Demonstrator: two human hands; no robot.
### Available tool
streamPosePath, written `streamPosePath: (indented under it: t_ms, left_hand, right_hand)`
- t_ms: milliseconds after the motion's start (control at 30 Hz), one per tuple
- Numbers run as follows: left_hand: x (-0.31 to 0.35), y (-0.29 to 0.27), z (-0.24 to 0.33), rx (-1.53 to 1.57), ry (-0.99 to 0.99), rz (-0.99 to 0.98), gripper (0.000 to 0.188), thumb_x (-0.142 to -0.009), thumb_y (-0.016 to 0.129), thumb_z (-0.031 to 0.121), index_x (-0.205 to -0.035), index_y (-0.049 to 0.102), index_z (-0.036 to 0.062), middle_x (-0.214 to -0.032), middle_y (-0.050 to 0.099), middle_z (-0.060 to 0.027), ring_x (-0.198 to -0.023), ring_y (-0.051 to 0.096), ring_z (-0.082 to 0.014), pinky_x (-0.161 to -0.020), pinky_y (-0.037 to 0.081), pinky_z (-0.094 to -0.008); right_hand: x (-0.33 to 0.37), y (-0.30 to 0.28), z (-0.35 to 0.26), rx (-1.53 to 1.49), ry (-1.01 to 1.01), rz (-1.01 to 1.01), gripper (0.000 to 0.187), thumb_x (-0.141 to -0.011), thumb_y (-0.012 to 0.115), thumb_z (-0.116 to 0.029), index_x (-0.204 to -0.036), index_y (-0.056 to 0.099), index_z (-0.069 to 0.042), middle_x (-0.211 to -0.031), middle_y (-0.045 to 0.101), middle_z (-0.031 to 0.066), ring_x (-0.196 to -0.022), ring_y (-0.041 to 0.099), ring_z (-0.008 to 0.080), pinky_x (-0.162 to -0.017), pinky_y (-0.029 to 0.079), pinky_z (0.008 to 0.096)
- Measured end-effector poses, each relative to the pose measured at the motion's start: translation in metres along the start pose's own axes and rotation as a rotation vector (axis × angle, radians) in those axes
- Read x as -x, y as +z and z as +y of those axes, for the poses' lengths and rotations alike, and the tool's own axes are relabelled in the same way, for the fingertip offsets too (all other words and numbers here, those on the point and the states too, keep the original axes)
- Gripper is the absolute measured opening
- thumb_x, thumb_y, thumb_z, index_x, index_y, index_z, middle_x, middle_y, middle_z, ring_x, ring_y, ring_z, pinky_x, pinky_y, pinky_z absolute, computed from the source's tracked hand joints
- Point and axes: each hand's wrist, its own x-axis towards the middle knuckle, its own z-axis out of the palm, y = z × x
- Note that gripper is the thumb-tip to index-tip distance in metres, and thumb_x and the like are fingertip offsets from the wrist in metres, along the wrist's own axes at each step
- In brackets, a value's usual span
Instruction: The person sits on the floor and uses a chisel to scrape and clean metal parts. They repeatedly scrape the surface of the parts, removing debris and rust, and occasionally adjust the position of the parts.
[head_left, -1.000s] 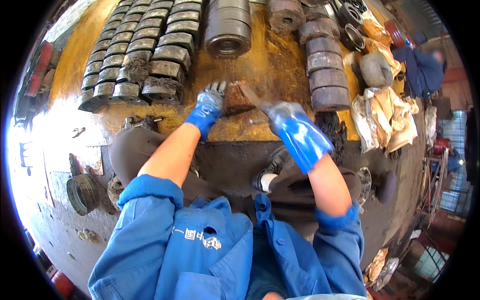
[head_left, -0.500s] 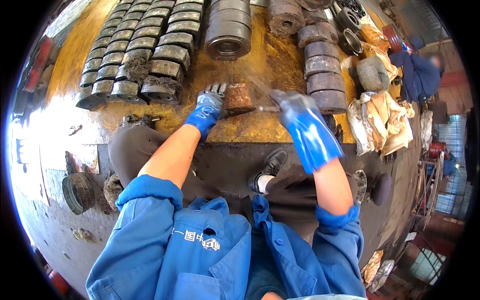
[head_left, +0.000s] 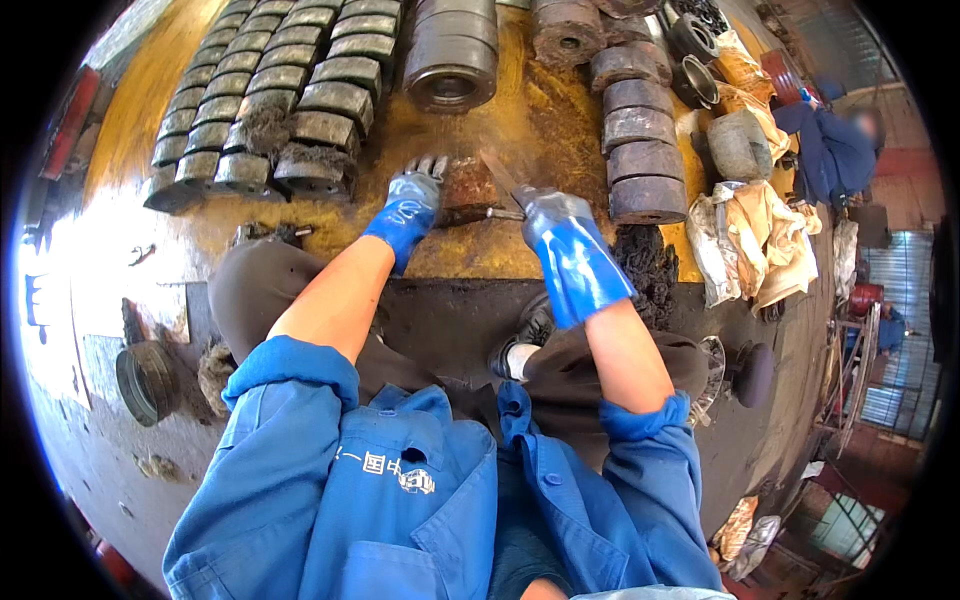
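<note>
My left hand (head_left: 412, 192), in a blue rubber glove with a grey palm, holds the left side of a rusty metal block (head_left: 468, 188) on the yellow worktable (head_left: 460, 262). Its fingertips point away from me. My right hand (head_left: 556, 212), gloved alike, is closed around a flat-bladed tool (head_left: 500, 174) whose blade slants over the block's right side. A thin metal rod (head_left: 505, 214) with a knobbed end also juts from this hand, close to the block's near right edge. The handle is hidden by the glove.
Rows of curved metal blocks (head_left: 325, 97) fill the table's left; a large metal cylinder (head_left: 450, 85) lies beyond my hands. Rusty rollers (head_left: 645, 160) line the right, beside dark shavings (head_left: 648, 270) and crumpled sacks (head_left: 770, 240). Another person (head_left: 830, 145) sits farther right.
My right hand has moved left, bringing the tool from beside the block to over its right side. My left hand stays at the block.
</note>
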Motion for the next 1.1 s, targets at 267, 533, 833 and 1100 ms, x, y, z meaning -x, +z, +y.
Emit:
streamPosePath:
  t_ms: [267, 533, 833, 1100]
  left_hand:
    - [-0.003, 0.011, -0.014, -0.024, 0.013, 0.013, 0.098, -0.077, 0.077, 0.025, -0.161, 0.026, 0.0126, -0.160, 0.036, -0.0190, -0.146, 0.039, -0.0404, -0.119, 0.036, -0.0467]
    - [0.007, -0.002, -0.016, 0.043, -0.026, -0.002, 0.089, -0.083, 0.071, 0.018, -0.160, 0.028, 0.0158, -0.159, 0.038, -0.0160, -0.145, 0.039, -0.0395, -0.119, 0.033, -0.0487]
    - [0.005, -0.006, -0.009, 0.035, -0.003, -0.019, 0.087, -0.086, 0.070, 0.022, -0.161, 0.027, 0.0149, -0.160, 0.037, -0.0162, -0.146, 0.038, -0.0385, -0.120, 0.032, -0.0477]
    - [0.004, 0.000, -0.016, 0.030, -0.026, -0.013, 0.095, -0.085, 0.075, 0.032, -0.162, 0.024, 0.0145, -0.166, 0.029, -0.0157, -0.150, 0.032, -0.0369, -0.122, 0.030, -0.0455]
  right_hand:
    - [0.045, 0.025, 0.035, -0.300, -0.149, 0.135, 0.042, -0.088, 0.056, -0.004, -0.128, 0.065, -0.014, -0.116, 0.071, 0.0173, -0.108, 0.070, 0.0346, -0.088, 0.059, 0.0438]
    - [0.052, -0.069, -0.038, 0.008, 0.015, -0.103, 0.037, -0.090, 0.059, -0.009, -0.126, 0.067, -0.015, -0.115, 0.073, 0.0136, -0.104, 0.072, 0.0294, -0.086, 0.060, 0.0410]
    - [0.057, -0.048, -0.024, -0.013, 0.021, -0.053, 0.033, -0.093, 0.058, -0.012, -0.125, 0.065, -0.013, -0.107, 0.073, 0.0132, -0.098, 0.073, 0.0301, -0.081, 0.059, 0.0409]
    - [0.062, -0.057, -0.032, 0.033, -0.086, -0.047, 0.030, -0.094, 0.057, -0.013, -0.123, 0.065, -0.010, -0.103, 0.073, 0.0151, -0.096, 0.073, 0.0317, -0.078, 0.059, 0.0424]
